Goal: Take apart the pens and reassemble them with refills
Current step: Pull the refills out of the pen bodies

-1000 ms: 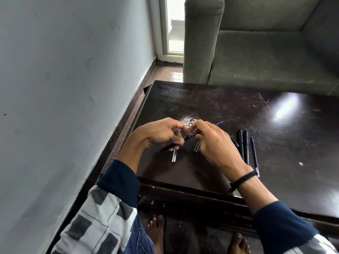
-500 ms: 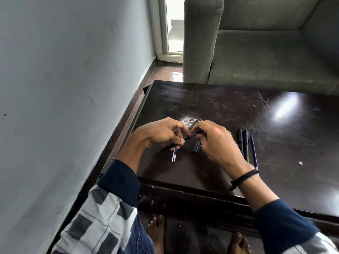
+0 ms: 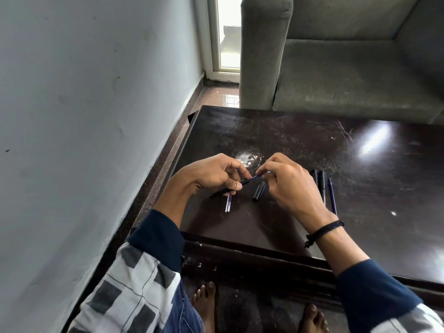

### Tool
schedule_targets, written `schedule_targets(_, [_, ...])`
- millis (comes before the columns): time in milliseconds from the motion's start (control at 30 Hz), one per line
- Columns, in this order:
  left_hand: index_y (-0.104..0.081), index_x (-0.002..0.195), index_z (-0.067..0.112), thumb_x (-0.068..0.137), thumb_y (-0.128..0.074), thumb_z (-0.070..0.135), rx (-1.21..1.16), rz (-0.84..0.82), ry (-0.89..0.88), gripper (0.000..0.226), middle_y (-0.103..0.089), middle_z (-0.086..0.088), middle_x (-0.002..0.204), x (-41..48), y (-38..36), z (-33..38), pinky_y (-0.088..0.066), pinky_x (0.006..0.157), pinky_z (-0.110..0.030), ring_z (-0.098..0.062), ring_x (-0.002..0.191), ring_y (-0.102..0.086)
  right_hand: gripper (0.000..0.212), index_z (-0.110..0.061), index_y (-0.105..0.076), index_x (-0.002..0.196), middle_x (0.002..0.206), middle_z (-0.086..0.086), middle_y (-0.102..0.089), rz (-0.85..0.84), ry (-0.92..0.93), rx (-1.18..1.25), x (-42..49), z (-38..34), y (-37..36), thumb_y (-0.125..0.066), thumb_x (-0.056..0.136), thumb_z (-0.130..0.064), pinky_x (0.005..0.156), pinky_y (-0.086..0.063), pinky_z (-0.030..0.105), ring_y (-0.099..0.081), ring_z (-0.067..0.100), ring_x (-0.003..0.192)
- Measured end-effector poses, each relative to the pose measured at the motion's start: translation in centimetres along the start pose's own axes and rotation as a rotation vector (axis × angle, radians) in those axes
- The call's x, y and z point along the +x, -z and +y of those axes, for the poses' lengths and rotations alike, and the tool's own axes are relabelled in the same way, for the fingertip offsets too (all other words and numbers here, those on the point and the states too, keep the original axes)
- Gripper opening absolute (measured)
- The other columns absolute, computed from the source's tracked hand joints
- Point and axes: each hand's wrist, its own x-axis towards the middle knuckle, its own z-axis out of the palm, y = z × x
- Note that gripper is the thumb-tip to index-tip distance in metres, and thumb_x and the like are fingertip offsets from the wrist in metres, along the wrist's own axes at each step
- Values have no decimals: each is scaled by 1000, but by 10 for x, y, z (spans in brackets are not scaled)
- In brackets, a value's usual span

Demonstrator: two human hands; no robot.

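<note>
Bare feet (image 3: 204,301): they stood on the floor under the near edge of the table.
Sleeves (image 3: 153,239): dark blue cuffs over a grey and white checked pattern, one on each arm.
Table (image 3: 264,131): dark, glossy and scratched, with a bright reflection at its right side.
Wristband (image 3: 324,230): a black cord around the right wrist.
Loose refills (image 3: 227,204): two thin refills lay side by side on the table, just below the left hand.
Left hand (image 3: 211,175): fingers and thumb were curled and clamped on the pen barrel, just above the table.
Pen barrel (image 3: 244,182): black, tilted, its lower end sticking out under the left palm and its upper end pointing to the right hand.
Blue refill (image 3: 255,178): it ran from the barrel mouth to the right hand; how deep it sat inside, I cannot tell.
Right hand (image 3: 288,186): fingertips were pressed together in a pinch on the far end of the blue refill.
Black pen parts (image 3: 258,192): short dark pieces lay on the table between the two hands.
Black pens (image 3: 322,186): they lay together to the right of the right hand.
Thin blue pen (image 3: 332,198): just beside the black pens, on their right.
Wall (image 3: 84,92): pale grey, on the left.
Sofa (image 3: 336,68): grey, behind the table.
Glass door (image 3: 228,32): bright, in the far corner.
</note>
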Motion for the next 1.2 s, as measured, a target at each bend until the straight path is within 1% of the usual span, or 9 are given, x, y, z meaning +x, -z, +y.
schedule_targets(100, [-71,116,6,88,-70,-4,19,17,-4,30,-69,-15,85,1,-1,1,-54,73,-23,-16,73,-65,13,-23,-76,95,100,-9,-62,-5,-2,-4,1,2,-1,-67,92,-14,69,-53,38,-62,19,91])
schedule_targets(200, [-70,115,3,87,-71,-6,-2,25,-24,29,-66,-20,84,2,-4,2,-55,72,-26,-24,74,-63,14,-21,-77,94,99,-9,-62,-5,-12,-5,1,4,0,-66,92,-13,73,-49,35,-59,20,94])
schedule_targets(367, [-72,112,4,87,-71,-6,0,37,-32,27,-64,-18,80,5,-7,1,-54,76,-36,-26,73,-62,15,-19,-78,94,99,-8,-64,5,-2,-18,1,6,-1,-66,92,-11,76,-45,33,-56,22,95])
schedule_targets(567, [-66,116,-5,90,-64,-12,-100,33,15,27,-61,-17,75,6,-12,0,-54,62,-28,-18,58,-59,34,-23,-72,118,111,-5,-64,-2,-110,-31,5,16,11,-67,87,-9,90,-48,38,-57,23,105])
schedule_targets(667, [-66,117,-5,91,-62,-13,-118,37,29,28,-60,-13,73,7,-12,-1,-55,60,-28,-16,58,-60,33,-21,-73,113,112,-1,-69,28,-255,-105,6,33,23,-67,83,-9,86,-49,36,-61,28,107])
schedule_targets(800, [-66,115,-5,90,-62,-14,-123,45,22,27,-60,-10,70,10,-14,-1,-56,60,-29,-13,53,-60,18,-21,-75,96,102,5,-73,-76,-371,-237,1,43,28,-69,81,-13,81,-49,38,-62,34,102])
schedule_targets(933, [-68,111,-1,89,-64,-13,-122,43,12,25,-61,-11,69,12,-15,-2,-56,59,-30,-19,58,-60,17,-21,-74,93,95,6,-73,-127,-372,-343,-1,45,24,-70,79,-11,81,-48,38,-61,35,100])
schedule_targets(1100, [-68,112,-1,89,-65,-12,-112,41,10,26,-61,-14,71,12,-15,-2,-56,62,-32,-29,68,-60,19,-17,-73,92,99,6,-70,-137,-318,-413,-1,48,16,-66,78,-5,81,-47,40,-60,35,95])
schedule_targets(1200, [-68,112,-1,89,-65,-12,-126,47,11,26,-61,-14,74,11,-16,-2,-56,60,-30,-25,67,-61,21,-15,-70,94,103,8,-64,-91,-313,-398,-1,50,16,-63,80,-2,82,-46,42,-60,36,93])
